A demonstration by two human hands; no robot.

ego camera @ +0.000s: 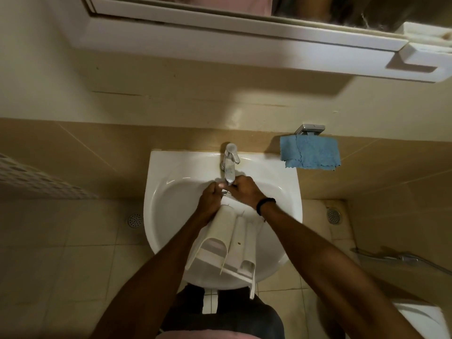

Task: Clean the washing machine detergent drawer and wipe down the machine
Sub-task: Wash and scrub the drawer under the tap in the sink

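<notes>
Nearby, blue cloth (pixel 310 152) beside sink (pixel 171 172).

White sink (pixel 171 216) among beige tiles, with one blue cloth (pixel 310 152) to the right of its back edge.

In the sink, the detergent drawer (pixel 227 228) is cream-white, duller than the basin's bright white. The tap (pixel 230 165) at the sink's back is shiny silver. A black wristband (pixel 265 204) shows over the bowl. The wall tiles (pixel 73 148) behind the sink are tan. The floor tiles (pixel 85 265) beside it are pale beige, gridded with darker grout. Left of the sink, a round silver drain (pixel 135 220) is dotted with holes, and a white basket (pixel 36 177) has rows of round perforations. The cabinet (pixel 220 37) above the sink is white.
</notes>
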